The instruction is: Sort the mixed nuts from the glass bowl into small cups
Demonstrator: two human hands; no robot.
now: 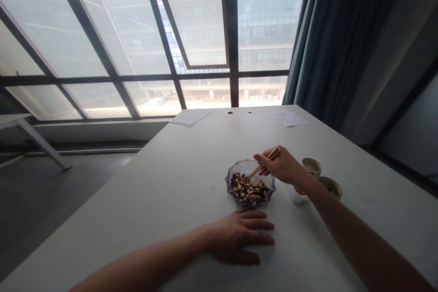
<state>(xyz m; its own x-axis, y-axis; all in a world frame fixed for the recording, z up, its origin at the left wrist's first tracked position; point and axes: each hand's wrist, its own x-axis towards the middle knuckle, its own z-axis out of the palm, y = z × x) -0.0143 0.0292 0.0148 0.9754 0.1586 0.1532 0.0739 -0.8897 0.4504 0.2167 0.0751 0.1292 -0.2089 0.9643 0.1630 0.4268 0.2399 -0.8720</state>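
Observation:
My right hand (278, 164) is closed round a pair of wooden chopsticks (263, 164). Their tips reach down into a clear glass bowl (228, 187) with a scalloped rim. Inside it lies a mix of nuts and dark seeds (251, 190); whether the tips pinch a piece is too small to tell. Just in front of the bowl, my left hand (241, 235) rests flat on the table with its fingers spread, holding nothing. Beside my right forearm stand several small cups, among them a greenish cup (312, 165), another greenish cup (331, 187) and a white cup (297, 197), partly hidden by the forearm.
The white table (164, 191) stretches away toward large windows. Papers (191, 117) lie at its far left corner, with more papers (291, 117) at the far right. A dark curtain (328, 45) hangs on the right. Another table (15, 119) stands at the left.

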